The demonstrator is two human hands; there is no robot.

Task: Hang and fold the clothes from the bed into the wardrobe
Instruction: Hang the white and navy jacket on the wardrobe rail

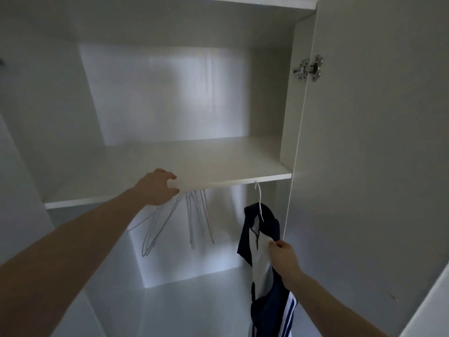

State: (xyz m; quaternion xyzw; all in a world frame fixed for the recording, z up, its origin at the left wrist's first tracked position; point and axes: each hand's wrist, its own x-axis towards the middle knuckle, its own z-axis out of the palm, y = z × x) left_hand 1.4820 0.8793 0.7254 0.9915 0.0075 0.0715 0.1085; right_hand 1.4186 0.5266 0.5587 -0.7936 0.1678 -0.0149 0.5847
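A navy and white jacket (268, 268) with striped sleeves hangs on a white wire hanger (259, 198) under the wardrobe shelf (218, 166), at the right. My right hand (284, 255) pinches the jacket's front below its collar. My left hand (159, 187) reaches to the shelf's front edge, fingers curled by the tops of several bare white hangers (179, 220) that hang in a bunch and look blurred. Whether it grips a hanger or the edge, I cannot tell. The rail itself is hidden behind the shelf.
The wardrobe's open door (376, 166) stands at the right with a metal hinge (308, 68) near its top. The white back wall (170, 93) lies behind the shelf. Below, the hanging compartment floor (194, 307) is pale.
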